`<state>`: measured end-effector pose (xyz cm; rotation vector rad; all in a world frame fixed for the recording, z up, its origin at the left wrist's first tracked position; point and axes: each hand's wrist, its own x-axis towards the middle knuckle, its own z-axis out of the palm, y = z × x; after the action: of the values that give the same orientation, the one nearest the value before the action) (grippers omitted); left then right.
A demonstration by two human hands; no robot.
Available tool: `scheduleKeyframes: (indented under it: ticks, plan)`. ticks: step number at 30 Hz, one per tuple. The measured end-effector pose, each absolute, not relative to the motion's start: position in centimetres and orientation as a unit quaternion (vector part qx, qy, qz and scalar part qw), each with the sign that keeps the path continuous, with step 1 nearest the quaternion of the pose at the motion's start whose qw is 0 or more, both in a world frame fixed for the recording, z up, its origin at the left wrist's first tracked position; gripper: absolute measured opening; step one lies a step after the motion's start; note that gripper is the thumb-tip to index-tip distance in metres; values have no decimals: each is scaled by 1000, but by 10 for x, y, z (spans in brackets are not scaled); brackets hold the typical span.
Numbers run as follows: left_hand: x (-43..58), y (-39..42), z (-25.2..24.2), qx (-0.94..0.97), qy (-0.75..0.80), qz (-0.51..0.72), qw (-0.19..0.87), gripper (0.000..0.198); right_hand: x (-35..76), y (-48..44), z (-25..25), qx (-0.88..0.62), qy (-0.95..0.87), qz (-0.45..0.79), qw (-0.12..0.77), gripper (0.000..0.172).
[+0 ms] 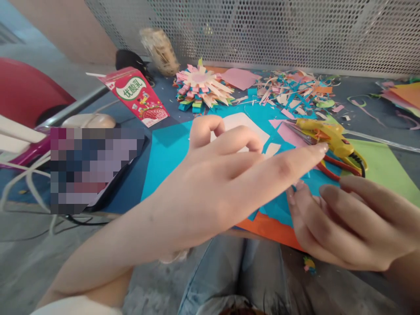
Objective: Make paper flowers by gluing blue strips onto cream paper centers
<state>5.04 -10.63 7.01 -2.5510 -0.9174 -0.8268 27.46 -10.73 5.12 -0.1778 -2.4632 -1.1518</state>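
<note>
The left hand [223, 179] reaches across the middle of the table, back upward, its index finger stretched to the right and the other visible fingers bent; whether anything is gripped under the palm, I cannot tell. That fingertip overlaps the yellow glue gun [334, 133] in view — contact is unclear. The right hand [357, 223] is at the near right, fingers curled and tips drawn close together beside the left index finger; I cannot tell whether they pinch anything.

The glue gun lies on the right side of the table, with red-handled scissors [329, 170] partly beneath it. Blue paper [167, 153] spreads under the left hand, orange paper [272, 229] shows at the near edge, and green paper [390, 164] lies to the right. Farther off are a fringed paper flower [203, 85] and, right of it, a heap of paper scraps [292, 92]; a red drink carton [139, 98] is tilted at the far left.
</note>
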Motion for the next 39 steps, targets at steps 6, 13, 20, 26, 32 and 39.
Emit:
scheduleKeyframes:
  ticks: [6,13,20,26,32,39]
  plan:
    - [44,-101,79,-864,-376,-334,-19,29,274,-109,52,-67,-889,-403,206,11]
    - [31,-99,84,-763,-366,-432,-313,34,272,-106,52,-76,-887,-402,215,8]
    - [26,-97,85,-794,-363,-389,-292,35,267,-100,51,-63,-888,-413,193,4]
    - [39,-97,75,-867,-356,-345,-55,31,266,-103,52,-77,-885,-418,192,2]
    - [43,-100,67,-885,-354,-278,117,35,266,-101,51,-73,-878,-420,217,5]
    - [46,-104,63,-890,-364,-256,99,46,262,-96,50,-65,-868,-431,237,7]
